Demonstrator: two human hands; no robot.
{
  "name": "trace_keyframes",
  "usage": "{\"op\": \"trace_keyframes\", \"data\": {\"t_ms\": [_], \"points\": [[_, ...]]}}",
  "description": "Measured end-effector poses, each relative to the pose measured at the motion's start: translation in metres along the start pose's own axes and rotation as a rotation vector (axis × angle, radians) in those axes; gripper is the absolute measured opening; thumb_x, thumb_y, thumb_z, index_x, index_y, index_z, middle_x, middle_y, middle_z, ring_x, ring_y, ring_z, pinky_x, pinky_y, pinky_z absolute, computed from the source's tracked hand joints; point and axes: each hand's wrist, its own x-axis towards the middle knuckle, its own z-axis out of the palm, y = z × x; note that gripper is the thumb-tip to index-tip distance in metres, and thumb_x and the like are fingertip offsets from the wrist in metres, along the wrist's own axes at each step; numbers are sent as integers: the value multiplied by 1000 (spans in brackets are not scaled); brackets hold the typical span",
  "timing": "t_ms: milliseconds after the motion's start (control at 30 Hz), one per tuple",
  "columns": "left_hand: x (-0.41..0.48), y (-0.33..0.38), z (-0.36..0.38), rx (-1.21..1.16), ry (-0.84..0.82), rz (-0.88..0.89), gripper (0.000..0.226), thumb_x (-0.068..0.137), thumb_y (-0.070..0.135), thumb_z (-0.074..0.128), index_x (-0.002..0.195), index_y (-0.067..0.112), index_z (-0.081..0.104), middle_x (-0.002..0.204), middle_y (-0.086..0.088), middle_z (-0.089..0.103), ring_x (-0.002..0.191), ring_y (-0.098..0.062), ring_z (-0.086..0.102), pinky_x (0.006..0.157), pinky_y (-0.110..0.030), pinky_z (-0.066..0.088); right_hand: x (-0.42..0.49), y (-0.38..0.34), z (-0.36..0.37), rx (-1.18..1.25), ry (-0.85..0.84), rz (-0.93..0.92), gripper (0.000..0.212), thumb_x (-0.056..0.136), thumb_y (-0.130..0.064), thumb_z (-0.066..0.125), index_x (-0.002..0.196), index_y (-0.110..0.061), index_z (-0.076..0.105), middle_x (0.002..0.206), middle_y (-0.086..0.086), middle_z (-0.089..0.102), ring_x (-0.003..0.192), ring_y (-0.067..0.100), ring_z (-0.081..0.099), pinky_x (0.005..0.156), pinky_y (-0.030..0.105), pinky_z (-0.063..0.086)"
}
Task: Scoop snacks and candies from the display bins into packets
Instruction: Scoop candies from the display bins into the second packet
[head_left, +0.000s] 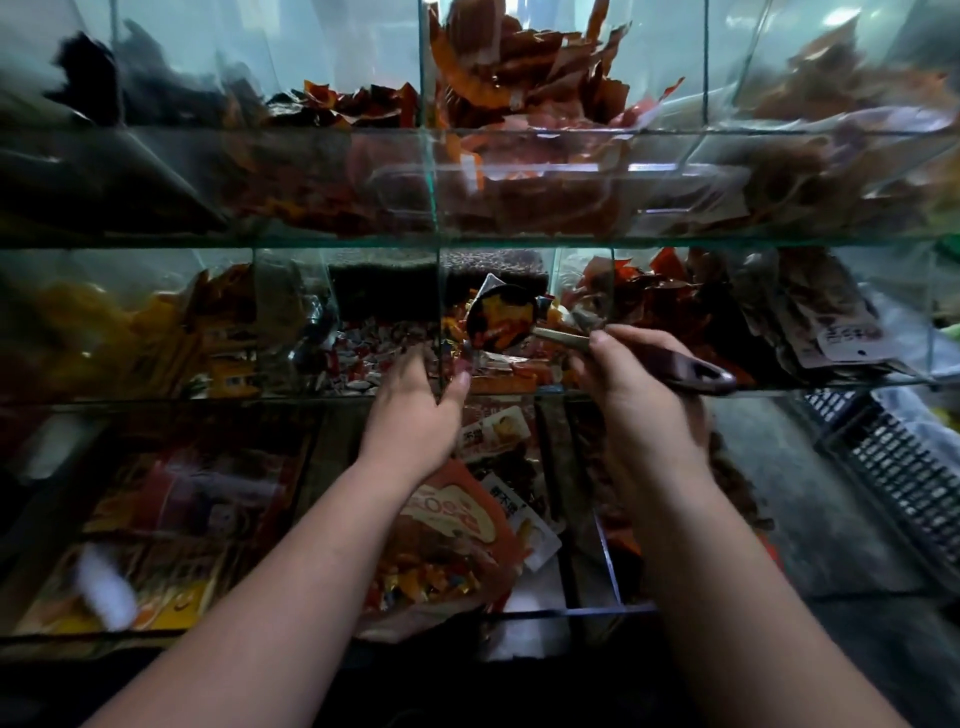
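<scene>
Right hand (641, 410) grips the scoop (558, 339), loaded with candies (501, 318), just ahead. Left hand (415, 408) is blurry, can't tell its grip. Packet (457, 514) under the left wrist looks part-filled, so this load still needs dumping.

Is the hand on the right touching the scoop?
Touching. The head view shows the right hand wrapped round the handle of the scoop, with the thumb pressed on top and no gap between them.

Left hand (410, 410) fingers seem buried among blurred candies (358, 358).
</scene>
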Motion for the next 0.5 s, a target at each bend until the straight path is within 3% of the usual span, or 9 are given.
{"op": "trace_keyframes", "data": {"t_ms": [67, 133, 267, 367, 500], "points": [[-2, -9, 3, 74, -65, 3, 84, 97, 66, 38, 159, 16, 13, 165, -10, 21, 151, -30, 19, 122, -43, 21, 22, 17, 13, -371, -82, -203, 4, 89, -20, 75, 87, -23, 73, 83, -7, 74, 82, 7, 72, 73, 20, 58], [0, -12, 4, 110, -81, 10, 88, 94, 71, 37, 160, 20, 8, 166, -9, 18, 152, -31, 16, 122, -46, 22, 40, 25, 24, -517, -240, -353, 4, 91, -13, 73, 92, -17, 71, 92, -6, 71, 85, 4, 68, 78, 22, 54], [-1, -15, 7, 116, -94, 22, 90, 90, 77, 35, 159, 28, 5, 166, -6, 19, 152, -33, 17, 120, -51, 25, 61, 22, 28, -891, -547, -769, 15, 91, -6, 66, 104, -9, 73, 102, 5, 72, 95, 22, 68, 84, 42, 55], [-1, -18, 9, 84, -86, 35, 91, 84, 84, 31, 157, 35, 8, 165, -4, 22, 151, -33, 19, 119, -54, 27, 49, 16, 19, -893, -556, -918, 16, 91, -4, 66, 105, -8, 71, 103, 7, 71, 95, 24, 67, 83, 44, 56], [1, -19, 7, 5, -113, 35, 96, 78, 89, 30, 156, 37, 12, 165, 0, 23, 151, -31, 20, 119, -55, 25, 5, 8, 3, -732, -480, -887, 13, 90, -3, 71, 102, -7, 72, 101, 2, 72, 95, 12, 69, 84, 32, 57]]}}
